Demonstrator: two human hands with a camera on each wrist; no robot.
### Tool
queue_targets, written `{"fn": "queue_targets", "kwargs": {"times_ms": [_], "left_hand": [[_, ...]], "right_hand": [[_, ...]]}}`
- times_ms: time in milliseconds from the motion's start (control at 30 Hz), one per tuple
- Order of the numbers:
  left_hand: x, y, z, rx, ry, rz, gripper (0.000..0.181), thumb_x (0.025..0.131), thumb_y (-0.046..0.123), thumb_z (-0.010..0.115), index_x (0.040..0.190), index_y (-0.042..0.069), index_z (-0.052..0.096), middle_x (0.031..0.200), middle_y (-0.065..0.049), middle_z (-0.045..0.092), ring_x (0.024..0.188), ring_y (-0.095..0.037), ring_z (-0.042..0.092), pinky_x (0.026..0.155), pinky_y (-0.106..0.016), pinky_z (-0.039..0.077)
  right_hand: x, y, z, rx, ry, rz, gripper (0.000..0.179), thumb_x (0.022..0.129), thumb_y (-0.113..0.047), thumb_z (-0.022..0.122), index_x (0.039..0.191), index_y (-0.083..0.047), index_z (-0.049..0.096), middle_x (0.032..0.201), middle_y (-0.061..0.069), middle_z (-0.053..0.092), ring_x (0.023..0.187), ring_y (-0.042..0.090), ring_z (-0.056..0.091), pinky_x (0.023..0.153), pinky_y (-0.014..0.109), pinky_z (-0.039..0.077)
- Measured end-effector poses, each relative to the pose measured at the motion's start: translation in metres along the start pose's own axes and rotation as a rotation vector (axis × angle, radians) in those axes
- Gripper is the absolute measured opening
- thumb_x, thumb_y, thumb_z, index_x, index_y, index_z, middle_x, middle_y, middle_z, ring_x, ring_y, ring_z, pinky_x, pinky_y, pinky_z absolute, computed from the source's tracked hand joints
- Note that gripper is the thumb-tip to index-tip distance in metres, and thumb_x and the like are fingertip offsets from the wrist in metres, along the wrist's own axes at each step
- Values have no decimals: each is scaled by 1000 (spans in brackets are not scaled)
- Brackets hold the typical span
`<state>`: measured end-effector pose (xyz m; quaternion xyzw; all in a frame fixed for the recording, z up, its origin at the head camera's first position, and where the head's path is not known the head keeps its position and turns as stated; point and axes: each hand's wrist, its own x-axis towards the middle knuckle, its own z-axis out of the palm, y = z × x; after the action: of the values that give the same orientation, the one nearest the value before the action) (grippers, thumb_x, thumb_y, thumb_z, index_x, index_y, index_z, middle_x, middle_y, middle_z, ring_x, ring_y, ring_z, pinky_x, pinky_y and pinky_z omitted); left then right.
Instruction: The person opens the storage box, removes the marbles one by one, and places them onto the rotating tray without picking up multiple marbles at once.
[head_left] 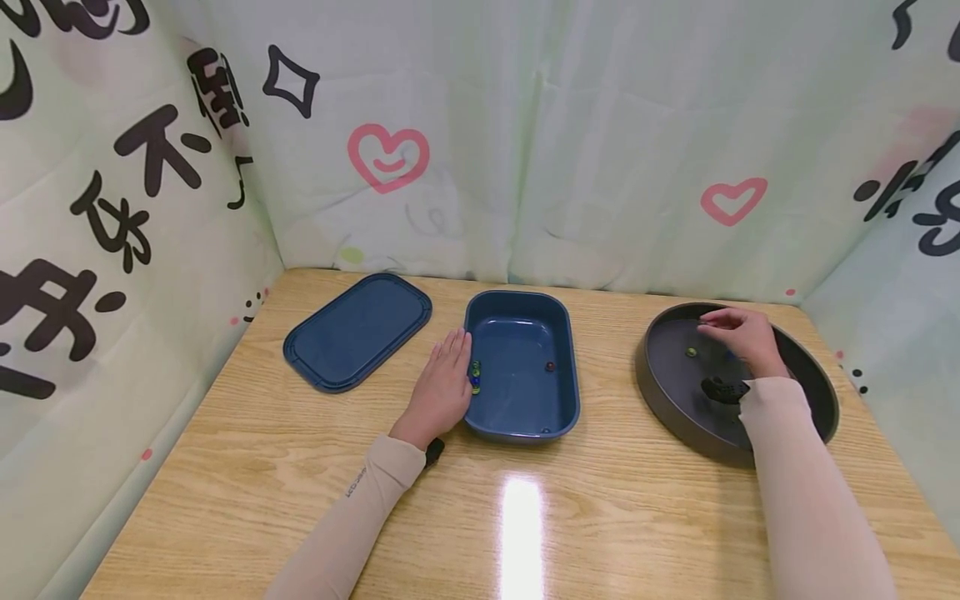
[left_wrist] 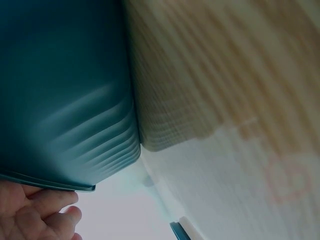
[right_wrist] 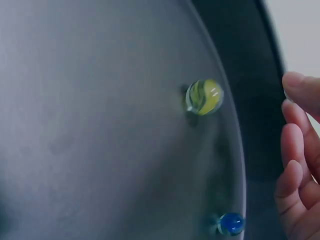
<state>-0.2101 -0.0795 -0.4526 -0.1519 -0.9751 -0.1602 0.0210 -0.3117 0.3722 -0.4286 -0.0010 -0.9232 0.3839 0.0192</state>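
Note:
My left hand (head_left: 442, 383) lies along the left rim of a blue rectangular box (head_left: 517, 333), its fingers straight and touching that edge. Inside the box, several small marbles (head_left: 476, 377) line the left wall, and a reddish marble (head_left: 550, 367) sits near the right wall. Over a round dark pan (head_left: 651, 383), my right hand (head_left: 746, 337) is raised with thumb and index finger pinched together. A sliver of a clear glass marble (right_wrist: 286, 96) shows between these fingertips, mostly hidden. On the pan floor lie a yellow-swirled marble (right_wrist: 205, 97) and a blue marble (right_wrist: 231, 224).
A blue lid (head_left: 360, 332) lies flat on the wooden table (head_left: 600, 508), left of the box. A printed curtain (head_left: 615, 150) closes off the back and both sides. Black wrist devices (head_left: 435, 452) are worn on the wrists.

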Motion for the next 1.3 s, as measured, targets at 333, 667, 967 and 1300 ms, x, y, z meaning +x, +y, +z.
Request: {"fn": "queue_targets", "kwargs": {"times_ms": [333, 667, 967, 1300], "left_hand": [[0, 0, 0, -2, -13, -11, 59, 97, 17, 41, 149, 0, 18, 158, -12, 17, 147, -25, 12, 121, -40, 12], [0, 0, -1, -6, -14, -8, 60, 97, 17, 41, 149, 0, 18, 158, -12, 17, 147, -26, 13, 120, -41, 13], [0, 0, -1, -7, -28, -21, 60, 97, 18, 41, 149, 0, 17, 158, -12, 15, 147, -26, 13, 120, -41, 12], [-1, 0, -1, 1, -29, -20, 60, 97, 18, 40, 149, 0, 17, 158, -12, 15, 147, -25, 12, 121, -40, 12]], "right_hand": [[14, 12, 7, -125, -19, 17, 35, 87, -22, 66, 108, 6, 65, 71, -22, 58, 63, -14, 46, 57, 11, 42], [17, 18, 11, -216, -62, 0, 29, 86, -13, 67, 104, 8, 66, 97, 27, 67, 65, -2, 50, 55, 16, 42], [16, 19, 10, -223, -65, -5, 27, 86, -10, 66, 105, 9, 66, 98, 27, 67, 64, -6, 48, 55, 16, 42], [6, 8, -9, -203, -87, -11, 33, 89, -15, 64, 113, 7, 62, 104, 27, 65, 66, -12, 47, 59, 12, 42]]}}
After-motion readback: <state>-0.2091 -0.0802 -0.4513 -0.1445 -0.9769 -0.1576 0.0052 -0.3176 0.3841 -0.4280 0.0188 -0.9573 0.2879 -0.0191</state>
